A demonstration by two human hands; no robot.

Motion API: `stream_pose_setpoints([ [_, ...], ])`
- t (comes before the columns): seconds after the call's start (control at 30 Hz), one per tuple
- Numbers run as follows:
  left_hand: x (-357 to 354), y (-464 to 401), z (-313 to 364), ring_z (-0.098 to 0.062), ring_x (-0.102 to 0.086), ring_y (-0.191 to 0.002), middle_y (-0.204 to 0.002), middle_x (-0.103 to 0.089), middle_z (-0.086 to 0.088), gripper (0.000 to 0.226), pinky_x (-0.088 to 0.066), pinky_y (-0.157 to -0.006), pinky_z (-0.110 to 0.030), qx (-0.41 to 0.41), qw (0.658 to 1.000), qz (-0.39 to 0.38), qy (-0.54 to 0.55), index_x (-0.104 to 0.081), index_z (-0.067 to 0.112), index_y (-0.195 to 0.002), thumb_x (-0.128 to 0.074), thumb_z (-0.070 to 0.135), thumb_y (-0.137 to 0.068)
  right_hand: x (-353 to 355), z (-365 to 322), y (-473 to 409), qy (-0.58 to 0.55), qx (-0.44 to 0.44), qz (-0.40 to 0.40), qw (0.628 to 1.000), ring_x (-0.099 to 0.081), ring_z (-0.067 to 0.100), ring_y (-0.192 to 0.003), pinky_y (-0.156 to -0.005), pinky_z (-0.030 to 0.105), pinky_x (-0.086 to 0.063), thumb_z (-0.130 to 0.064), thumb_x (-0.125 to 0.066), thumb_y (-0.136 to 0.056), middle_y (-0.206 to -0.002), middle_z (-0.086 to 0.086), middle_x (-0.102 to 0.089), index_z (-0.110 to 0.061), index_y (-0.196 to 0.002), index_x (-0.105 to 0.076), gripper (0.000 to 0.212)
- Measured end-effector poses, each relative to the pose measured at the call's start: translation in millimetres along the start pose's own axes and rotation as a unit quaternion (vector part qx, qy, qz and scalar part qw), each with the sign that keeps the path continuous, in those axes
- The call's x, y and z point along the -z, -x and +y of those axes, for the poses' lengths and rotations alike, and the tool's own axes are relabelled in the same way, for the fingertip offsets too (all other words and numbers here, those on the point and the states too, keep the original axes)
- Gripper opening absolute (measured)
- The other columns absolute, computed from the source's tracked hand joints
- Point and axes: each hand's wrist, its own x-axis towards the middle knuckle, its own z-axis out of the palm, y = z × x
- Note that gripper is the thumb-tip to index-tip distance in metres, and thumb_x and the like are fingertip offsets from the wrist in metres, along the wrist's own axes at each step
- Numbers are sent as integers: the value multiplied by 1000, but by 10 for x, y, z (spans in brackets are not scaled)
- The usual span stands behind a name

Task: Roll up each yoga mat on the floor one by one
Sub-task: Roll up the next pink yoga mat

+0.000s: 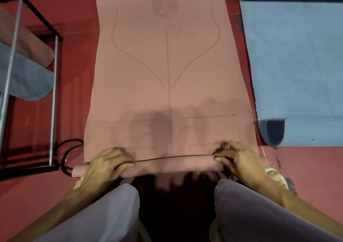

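Both hands (104, 164) (239, 158) on pink mat's roll (172, 164).

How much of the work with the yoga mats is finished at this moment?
Done: two rolled mats already lie on the rack at left. In hand: the left hand and right hand grip the first small roll at the near end of the pink mat; most of it lies flat. Left: the blue mat at right, mostly unrolled.

Plenty of open pink mat (167, 65) toward 12 o'clock, nothing sitting on it. At 9 o'clock the black rack (53, 85) and a looped black strap (69, 149) crowd that edge. At 3 o'clock the blue mat (297, 56) lies just beside, a thin strip of red floor (239, 56) between.
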Motion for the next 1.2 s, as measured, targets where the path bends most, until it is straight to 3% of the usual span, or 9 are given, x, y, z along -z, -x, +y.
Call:
stream_pose_setpoints([
  [0.1,115,44,15,-11,-64,-92,-99,-68,15,36,-49,-86,-23,-27,999,-3,18,-79,23,-101,-67,56,-92,37,17,47,25,25,-4,999,-54,11,-91,-75,36,-54,-77,-43,-95,-101,-18,-55,-43,-113,-79,52],
  [0.2,181,128,-56,-10,-64,-106,-110,-68,15,53,-50,-95,-26,-20,999,-44,22,-78,23,-113,-73,67,-83,84,41,108,89,48,-42,994,-50,13,-100,-81,35,-53,-91,-41,-84,-113,-15,-50,-42,-131,-70,75],
  [0.33,238,114,-44,-7,-65,-105,-108,-67,21,50,-50,-91,-24,23,997,-58,35,-76,27,-108,-69,70,-84,72,51,125,122,53,-39,990,-46,15,-100,-78,37,-50,-80,-35,-93,-113,-12,-46,-38,-139,-66,70],
  [0.53,405,-122,43,10,-64,-93,-95,-68,40,46,-50,-80,-27,187,978,-89,17,-68,49,-101,-75,81,-69,179,71,-75,70,38,-77,994,-50,9,-99,-81,27,-48,-84,-34,-93,-113,-21,-55,-40,-137,-63,69],
  [0.7,423,-272,-7,7,-65,-88,-92,-67,40,54,-52,-81,-34,249,960,-129,13,-66,49,-98,-69,89,-62,269,20,-164,54,6,-88,995,-52,9,-102,-73,26,-39,-71,-53,-92,-107,-28,-53,-39,-113,-60,39],
  [0.8,413,-249,-6,5,-64,-84,-92,-68,33,59,-50,-74,-30,227,966,-121,5,-68,50,-94,-56,98,-63,247,29,-186,57,-28,-116,991,-50,13,-107,-79,31,-48,-68,-56,-91,-115,-22,-52,-41,-113,-62,35],
  [0.9,381,-166,-9,10,-53,-102,-106,-63,33,47,-40,-78,-19,176,982,-72,15,-73,50,-95,-54,87,-74,217,22,-172,111,-40,-87,989,-42,15,-103,-82,35,-46,-70,-57,-90,-114,-14,-47,-42,-112,-67,36],
  [1.0,310,-113,-47,2,-45,-99,-103,-54,28,41,-37,-79,-26,140,989,-40,-27,-75,48,-103,-55,79,-84,237,-57,-192,154,-61,-86,982,-48,19,-105,-82,39,-43,-72,-51,-92,-115,-10,-51,-48,-120,-66,40],
  [1.2,204,-139,28,-13,-59,-94,-110,-60,22,26,-48,-79,-36,54,998,-6,-22,-67,35,-115,-52,52,-103,288,-139,-251,143,-96,-80,982,-52,18,-112,-88,42,-44,-76,-39,-93,-118,-14,-54,-56,-129,-63,48],
])
